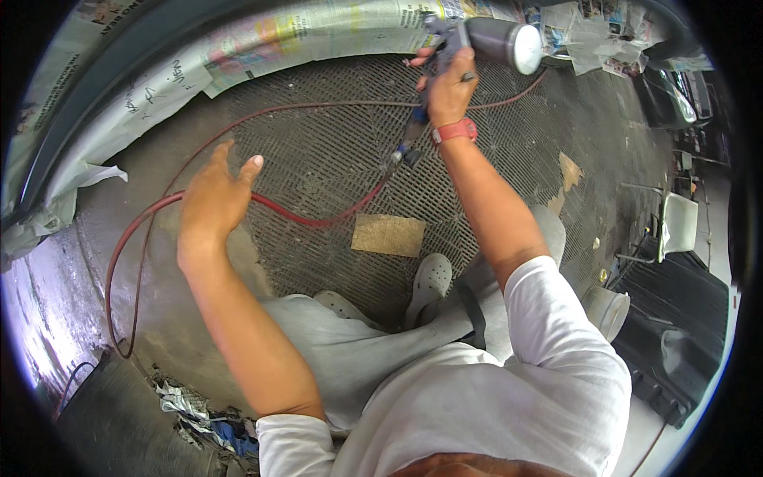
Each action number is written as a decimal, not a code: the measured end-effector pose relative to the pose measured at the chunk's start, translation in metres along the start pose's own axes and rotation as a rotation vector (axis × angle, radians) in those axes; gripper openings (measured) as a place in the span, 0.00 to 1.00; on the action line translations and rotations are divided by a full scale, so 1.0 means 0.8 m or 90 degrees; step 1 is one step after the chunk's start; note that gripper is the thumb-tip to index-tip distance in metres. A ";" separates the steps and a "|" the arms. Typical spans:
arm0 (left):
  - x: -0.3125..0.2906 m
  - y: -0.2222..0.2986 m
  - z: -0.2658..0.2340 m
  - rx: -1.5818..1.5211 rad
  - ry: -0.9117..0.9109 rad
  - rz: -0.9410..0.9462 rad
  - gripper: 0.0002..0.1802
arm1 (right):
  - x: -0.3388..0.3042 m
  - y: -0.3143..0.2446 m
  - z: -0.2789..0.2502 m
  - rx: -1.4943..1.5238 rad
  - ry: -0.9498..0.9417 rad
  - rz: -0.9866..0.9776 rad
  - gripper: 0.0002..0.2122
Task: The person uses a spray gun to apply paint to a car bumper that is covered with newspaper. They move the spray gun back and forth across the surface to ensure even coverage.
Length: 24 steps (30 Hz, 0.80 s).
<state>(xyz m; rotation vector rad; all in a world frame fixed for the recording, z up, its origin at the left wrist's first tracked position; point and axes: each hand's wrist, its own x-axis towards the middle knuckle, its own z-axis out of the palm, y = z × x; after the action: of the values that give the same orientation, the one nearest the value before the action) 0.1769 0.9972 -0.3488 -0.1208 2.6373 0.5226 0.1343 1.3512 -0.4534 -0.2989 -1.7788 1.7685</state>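
At the top centre my right hand (451, 89) is closed round the handle of a spray gun (447, 49). The gun's dark cup (489, 40) with a white end points to the right, close to the papered panel. From the gun's handle a red air hose (334, 220) sags across to my left hand (214, 199). That hand seems to be wrapped round the hose, its thumb raised and apart; the palm side is hidden. Beyond it the hose loops down on the left and runs back over the floor.
Newspaper masking (318, 33) covers the curved panel along the far side. Ribbed matting (318, 143) lies underfoot, with a piece of cardboard (388, 234) on it. At the right stand a white chair (679, 226) and a bucket (608, 310). Scraps (195, 409) lie at the lower left.
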 end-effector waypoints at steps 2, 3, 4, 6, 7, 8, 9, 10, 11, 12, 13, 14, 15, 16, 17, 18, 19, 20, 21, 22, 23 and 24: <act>-0.004 0.007 -0.003 -0.006 -0.023 -0.004 0.40 | 0.029 0.004 -0.032 0.024 0.061 -0.025 0.31; -0.004 0.012 -0.004 -0.010 -0.035 -0.003 0.40 | 0.045 0.005 -0.053 0.014 0.097 -0.037 0.32; -0.004 0.013 -0.003 -0.013 -0.044 -0.006 0.39 | 0.061 0.007 -0.070 0.006 0.131 -0.048 0.33; -0.008 0.012 0.002 -0.013 -0.018 0.021 0.39 | 0.098 0.013 -0.102 -0.018 0.213 -0.043 0.32; -0.010 0.009 0.006 -0.012 -0.002 0.032 0.39 | 0.114 0.018 -0.115 -0.030 0.234 -0.052 0.32; -0.010 0.000 0.012 -0.005 0.035 0.063 0.39 | 0.127 0.022 -0.122 -0.023 0.253 -0.069 0.32; -0.009 -0.012 0.019 0.003 0.075 0.092 0.40 | 0.140 0.026 -0.124 -0.013 0.270 -0.085 0.33; -0.009 -0.022 0.023 0.010 0.114 0.121 0.40 | 0.150 0.029 -0.126 -0.004 0.287 -0.102 0.33; -0.009 -0.029 0.022 0.024 0.146 0.126 0.40 | 0.155 0.032 -0.121 -0.001 0.303 -0.082 0.32; -0.008 -0.034 0.020 0.039 0.177 0.131 0.40 | 0.153 0.040 -0.114 0.027 0.297 -0.068 0.31; -0.008 -0.040 0.019 0.053 0.209 0.137 0.40 | 0.150 0.048 -0.106 0.056 0.292 -0.054 0.31; -0.011 -0.043 0.012 0.025 0.205 0.104 0.40 | 0.147 0.054 -0.097 0.083 0.288 -0.040 0.31; -0.015 -0.045 0.001 -0.003 0.202 0.070 0.40 | 0.133 0.057 -0.070 0.092 0.265 -0.039 0.32; -0.017 -0.048 -0.006 -0.032 0.200 0.036 0.39 | 0.112 0.061 -0.047 0.076 0.222 -0.041 0.33; -0.019 -0.055 -0.012 -0.042 0.222 0.014 0.39 | 0.089 0.059 -0.018 0.080 0.197 -0.022 0.33; -0.019 -0.065 -0.017 -0.050 0.244 -0.009 0.39 | 0.065 0.060 0.011 0.085 0.173 -0.001 0.33; -0.020 -0.074 -0.022 -0.059 0.268 -0.031 0.39 | 0.042 0.060 0.039 0.085 0.142 0.009 0.32; -0.022 -0.083 -0.025 -0.061 0.287 -0.050 0.39 | 0.018 0.062 0.067 0.086 0.111 0.020 0.32; -0.024 -0.091 -0.029 -0.064 0.306 -0.067 0.39 | -0.004 0.065 0.094 0.088 0.070 0.017 0.33; -0.026 -0.100 -0.033 -0.067 0.324 -0.084 0.39 | -0.026 0.068 0.122 0.089 0.029 0.013 0.35; -0.029 -0.107 -0.036 -0.069 0.335 -0.107 0.38 | -0.048 0.069 0.151 0.106 0.000 0.028 0.34; -0.033 -0.110 -0.040 -0.072 0.345 -0.128 0.37 | -0.067 0.070 0.181 0.122 -0.029 0.042 0.34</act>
<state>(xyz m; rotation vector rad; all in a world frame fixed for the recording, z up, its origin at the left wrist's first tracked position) 0.2024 0.9032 -0.3405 -0.6378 3.0615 0.6414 0.0815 1.2061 -0.5104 -0.2421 -1.6315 1.9893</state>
